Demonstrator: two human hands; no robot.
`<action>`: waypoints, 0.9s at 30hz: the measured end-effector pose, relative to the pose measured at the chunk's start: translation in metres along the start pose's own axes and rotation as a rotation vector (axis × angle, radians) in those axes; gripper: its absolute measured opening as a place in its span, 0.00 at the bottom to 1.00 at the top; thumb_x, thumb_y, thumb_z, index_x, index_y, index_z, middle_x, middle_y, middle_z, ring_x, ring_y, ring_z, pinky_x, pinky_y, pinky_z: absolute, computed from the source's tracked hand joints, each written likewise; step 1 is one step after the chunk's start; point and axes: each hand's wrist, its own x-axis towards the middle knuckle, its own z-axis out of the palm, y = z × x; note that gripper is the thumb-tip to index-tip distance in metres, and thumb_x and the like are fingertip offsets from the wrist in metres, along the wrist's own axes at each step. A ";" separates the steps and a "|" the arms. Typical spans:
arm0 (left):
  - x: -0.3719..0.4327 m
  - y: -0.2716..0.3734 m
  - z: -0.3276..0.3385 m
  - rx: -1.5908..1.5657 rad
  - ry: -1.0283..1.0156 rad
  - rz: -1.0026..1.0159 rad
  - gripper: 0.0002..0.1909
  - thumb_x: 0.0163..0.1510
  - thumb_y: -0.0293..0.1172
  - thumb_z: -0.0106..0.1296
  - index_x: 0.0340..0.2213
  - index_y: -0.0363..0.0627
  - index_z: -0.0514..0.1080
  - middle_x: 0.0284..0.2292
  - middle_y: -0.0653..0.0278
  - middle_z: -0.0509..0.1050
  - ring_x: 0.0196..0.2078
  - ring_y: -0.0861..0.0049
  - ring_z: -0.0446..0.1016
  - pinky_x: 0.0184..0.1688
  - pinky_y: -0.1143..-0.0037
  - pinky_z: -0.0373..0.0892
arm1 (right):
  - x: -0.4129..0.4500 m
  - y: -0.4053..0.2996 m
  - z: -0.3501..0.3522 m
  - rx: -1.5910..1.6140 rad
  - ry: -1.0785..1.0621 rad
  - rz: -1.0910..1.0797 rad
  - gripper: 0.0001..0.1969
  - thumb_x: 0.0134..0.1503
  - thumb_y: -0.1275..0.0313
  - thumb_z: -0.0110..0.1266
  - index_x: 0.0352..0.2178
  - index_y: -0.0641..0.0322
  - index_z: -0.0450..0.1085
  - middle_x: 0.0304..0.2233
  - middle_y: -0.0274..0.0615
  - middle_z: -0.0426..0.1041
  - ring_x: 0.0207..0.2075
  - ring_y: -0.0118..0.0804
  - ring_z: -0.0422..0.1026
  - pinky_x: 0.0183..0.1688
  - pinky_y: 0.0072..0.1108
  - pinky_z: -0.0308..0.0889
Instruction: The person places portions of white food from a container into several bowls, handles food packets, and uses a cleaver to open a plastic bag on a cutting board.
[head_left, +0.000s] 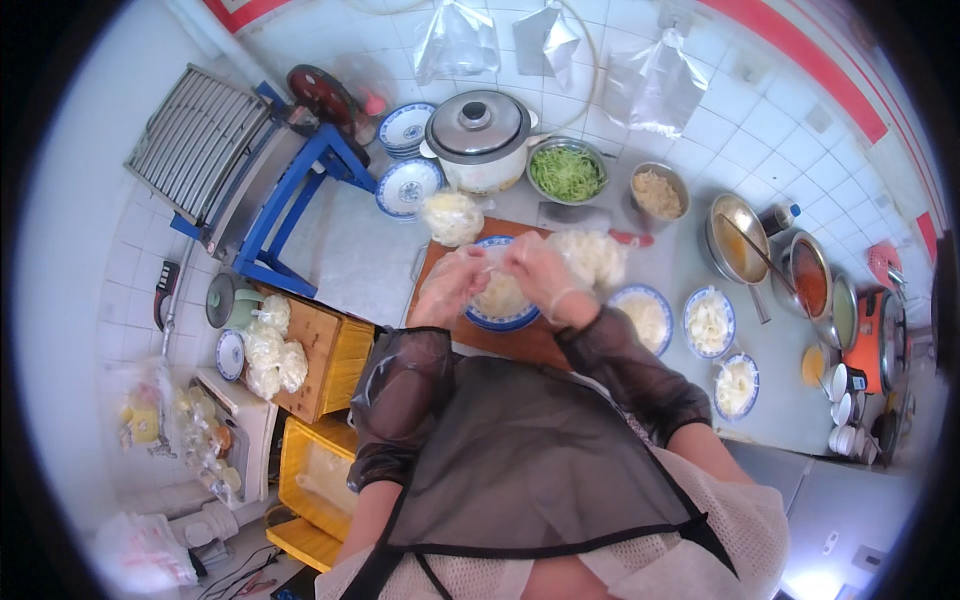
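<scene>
My left hand (454, 281) and my right hand (544, 268) are close together above a blue-rimmed bowl (501, 324), fingers curled in, in what look like clear plastic gloves. Something pale and translucent shows between the fingertips; I cannot tell what. Pale noodles (496, 298) lie in the bowl, which stands on a reddish-brown cutting board (427, 291). Beyond my left hand sits a clear bag of pale noodles (452, 219). Just past my right hand is a whitish noodle heap (596, 259), possibly bagged. A cleaver (574, 214) with a red handle lies behind it.
A rice cooker (480, 161), stacked plates (409, 187), a bowl of shredded greens (568, 172) and a metal pot (660, 193) line the back. Filled plates (709, 322) and sauce bowls (806, 274) stand right. A blue-framed machine (277, 217) and bagged noodles (264, 352) are left.
</scene>
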 end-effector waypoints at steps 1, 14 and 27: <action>0.004 -0.006 -0.006 -0.224 0.032 -0.026 0.04 0.47 0.23 0.50 0.21 0.41 0.67 0.20 0.69 0.67 0.20 0.87 0.63 0.22 0.83 0.58 | -0.003 0.003 -0.003 -0.153 -0.045 -0.111 0.06 0.46 0.72 0.56 0.22 0.62 0.68 0.29 0.42 0.72 0.32 0.43 0.70 0.35 0.28 0.63; 0.000 -0.026 -0.001 1.098 0.439 0.776 0.08 0.43 0.21 0.52 0.29 0.46 0.72 0.26 0.59 0.69 0.32 0.60 0.68 0.33 0.65 0.66 | 0.013 0.042 0.003 -0.074 -0.174 -0.071 0.07 0.50 0.72 0.52 0.32 0.61 0.72 0.25 0.43 0.72 0.31 0.45 0.71 0.35 0.30 0.65; 0.016 -0.050 0.009 0.599 0.148 0.503 0.08 0.53 0.33 0.52 0.30 0.40 0.71 0.28 0.66 0.72 0.29 0.83 0.68 0.30 0.79 0.64 | 0.018 0.020 -0.013 0.545 -0.253 0.342 0.05 0.49 0.76 0.49 0.28 0.67 0.70 0.28 0.43 0.71 0.33 0.43 0.70 0.40 0.27 0.65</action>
